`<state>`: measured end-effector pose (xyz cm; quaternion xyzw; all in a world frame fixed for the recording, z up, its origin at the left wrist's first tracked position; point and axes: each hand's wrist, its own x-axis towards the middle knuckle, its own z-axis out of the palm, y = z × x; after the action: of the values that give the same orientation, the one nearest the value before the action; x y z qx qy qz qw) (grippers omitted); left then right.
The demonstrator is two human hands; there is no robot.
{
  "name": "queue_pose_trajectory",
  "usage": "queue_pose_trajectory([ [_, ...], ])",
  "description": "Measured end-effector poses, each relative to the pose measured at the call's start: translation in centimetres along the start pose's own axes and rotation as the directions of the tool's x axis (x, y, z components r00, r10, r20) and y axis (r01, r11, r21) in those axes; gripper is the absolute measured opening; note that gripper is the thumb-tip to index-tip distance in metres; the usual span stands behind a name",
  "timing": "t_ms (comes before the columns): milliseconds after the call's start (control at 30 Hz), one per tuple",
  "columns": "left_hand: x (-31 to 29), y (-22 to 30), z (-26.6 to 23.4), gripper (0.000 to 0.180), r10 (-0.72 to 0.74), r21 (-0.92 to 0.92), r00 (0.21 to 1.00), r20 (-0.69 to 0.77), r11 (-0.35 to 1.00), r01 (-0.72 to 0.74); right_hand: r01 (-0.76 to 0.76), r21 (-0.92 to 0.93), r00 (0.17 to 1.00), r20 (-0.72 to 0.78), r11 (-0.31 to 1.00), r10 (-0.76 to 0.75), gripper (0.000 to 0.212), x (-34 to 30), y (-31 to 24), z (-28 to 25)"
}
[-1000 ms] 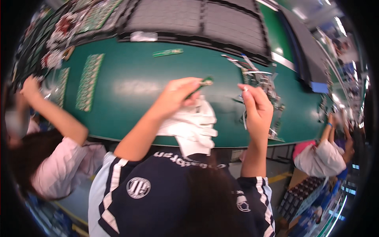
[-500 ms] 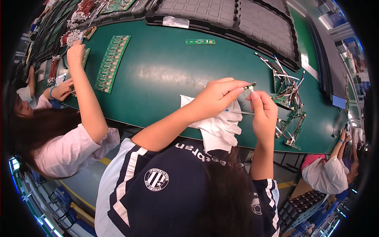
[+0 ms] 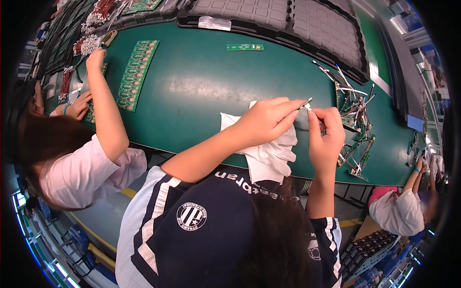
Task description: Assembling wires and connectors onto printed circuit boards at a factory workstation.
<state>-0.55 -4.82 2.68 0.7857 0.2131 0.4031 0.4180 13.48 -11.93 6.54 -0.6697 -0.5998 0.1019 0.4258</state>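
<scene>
In the middle of the bench, my left hand [image 3: 270,119] pinches a small green circuit board [image 3: 303,105] between thumb and fingers, the board standing tilted. Close on its right, my right hand [image 3: 327,134] has thumb and forefinger together at a small white connector [image 3: 309,108] by the board's edge. Whether the connector is seated in the board is too small to tell. Under my left wrist lies a crumpled white cloth [image 3: 269,156] at the bench's near edge. Right of my right hand is a heap of wired circuit boards [image 3: 353,115].
A single green board [image 3: 245,47] lies at the back of the green bench [image 3: 192,72], before black trays [image 3: 249,14]. A board panel [image 3: 138,77] lies to the left, beside a co-worker's arm [image 3: 109,115]. Bundles of red-and-white wires [image 3: 90,44] sit far left.
The board in my left hand has tilted more steeply. My right hand has shifted slightly right, its fingers still at the white connector. The co-worker's raised hand on the left has moved a little.
</scene>
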Motion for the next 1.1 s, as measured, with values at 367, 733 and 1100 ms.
queue_pose_trajectory([
  [367, -0.4, -0.7, 0.2, 0.024, -0.011, 0.095, 0.999, 0.042, 0.995, 0.007, 0.232, -0.254, 0.971, 0.001, 0.939, -0.24, 0.006, -0.5, 1.3, 1.1],
  [733, -0.5, -0.9, -0.1, 0.019, -0.092, 0.195, 0.978, 0.187, 0.979, 0.055, 0.364, -0.252, 0.931, 0.128, 0.897, -0.342, 0.01, -0.5, 2.6, 1.0],
  [1100, -0.7, -1.1, 0.0, 0.02, -0.145, 0.171, 0.957, 0.252, 0.98, 0.104, 0.396, -0.235, 0.906, 0.257, 0.888, -0.336, 0.009, 0.1, 2.6, 0.5],
])
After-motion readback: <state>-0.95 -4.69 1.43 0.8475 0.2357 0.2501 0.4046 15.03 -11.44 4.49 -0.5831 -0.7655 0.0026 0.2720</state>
